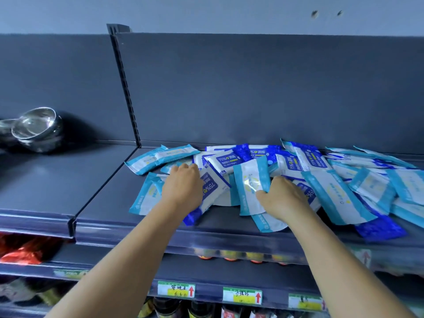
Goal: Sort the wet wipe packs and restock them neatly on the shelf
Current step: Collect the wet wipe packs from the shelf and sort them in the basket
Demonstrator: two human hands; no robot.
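Observation:
A loose heap of wet wipe packs [298,161] lies across the dark shelf [110,203], some light blue and white, some dark blue marked 75%. My left hand [182,187] lies on a dark blue 75% pack [212,187] at the heap's left side, fingers curled over its far edge. My right hand [283,196] pinches a light blue pack [251,180], which stands tilted up from the pile. More light blue packs [160,157] lie at the back left.
Stacked steel bowls [36,129] sit on the neighbouring shelf section to the left, past a slotted upright [125,88]. Price tags [176,289] run along the lower shelf edge, above bottles. Red packets [23,251] lie on the lower left shelf.

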